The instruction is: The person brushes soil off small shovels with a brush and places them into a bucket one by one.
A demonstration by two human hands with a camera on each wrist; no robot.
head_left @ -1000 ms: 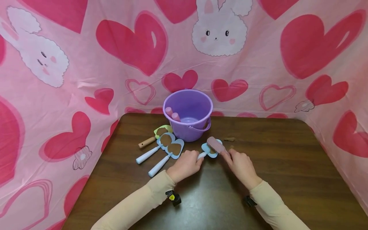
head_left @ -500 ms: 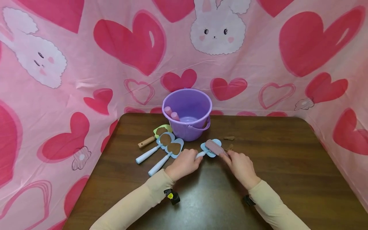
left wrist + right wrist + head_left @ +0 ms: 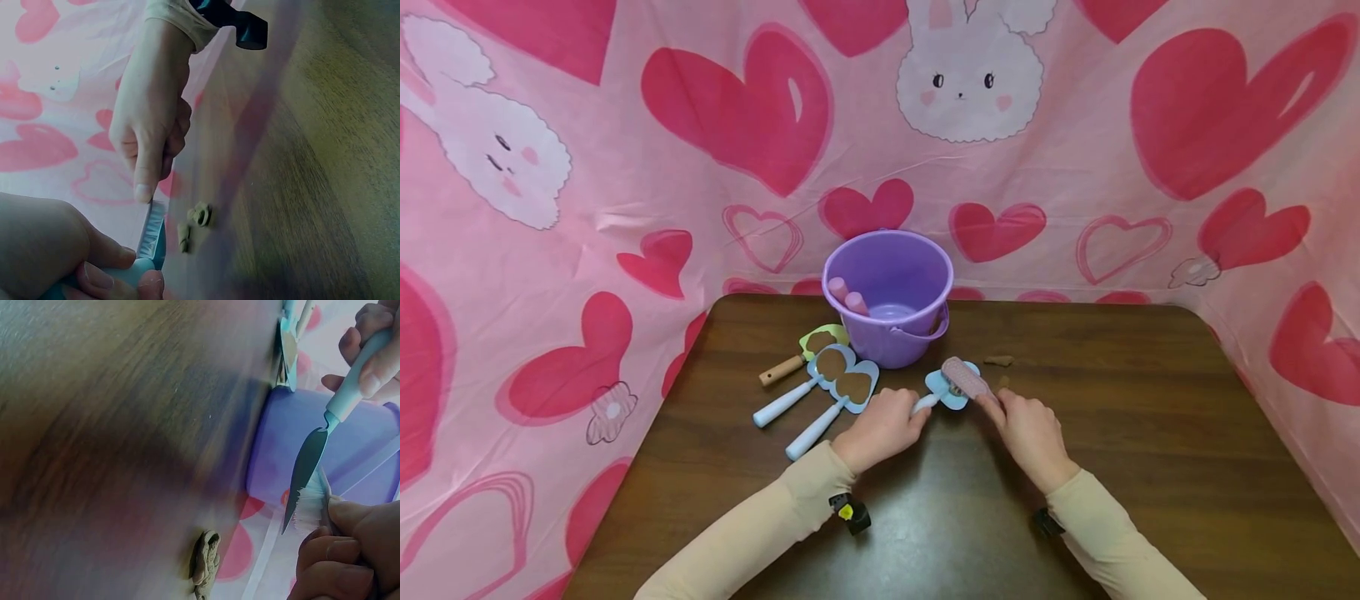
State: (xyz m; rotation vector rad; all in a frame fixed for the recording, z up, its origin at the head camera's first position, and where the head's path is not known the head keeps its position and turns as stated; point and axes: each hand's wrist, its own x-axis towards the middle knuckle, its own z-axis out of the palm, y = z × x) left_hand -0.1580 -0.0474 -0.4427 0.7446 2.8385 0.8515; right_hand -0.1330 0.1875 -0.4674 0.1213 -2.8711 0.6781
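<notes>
My left hand point(image 3: 883, 429) grips the pale handle of a small light-blue trowel point(image 3: 307, 462), held above the table. In my right hand point(image 3: 1030, 437) is a pink brush point(image 3: 967, 379), its white bristles point(image 3: 309, 506) turned against the trowel's blade. Most of the blade's face lies behind the brush in the head view. On the table left of my left hand lie two more blue trowels, a nearer one point(image 3: 855, 386) and a farther one point(image 3: 831, 364). Both have brown dirt on their blades. A green trowel point(image 3: 823, 340) with a wooden handle, also dirty, lies beside them.
A purple bucket point(image 3: 891, 342) stands at the back of the brown table point(image 3: 1150, 467), with two pink handle ends point(image 3: 855, 302) showing inside. Brown clumps point(image 3: 998, 361) lie beyond my right hand. A pink heart-patterned cloth point(image 3: 1060, 167) hangs behind and at the sides.
The brush head has shifted in short strokes over the trowel's blade, toward me and then back away, tilting a little. Both hands keep their grips, and the other trowels stay put.
</notes>
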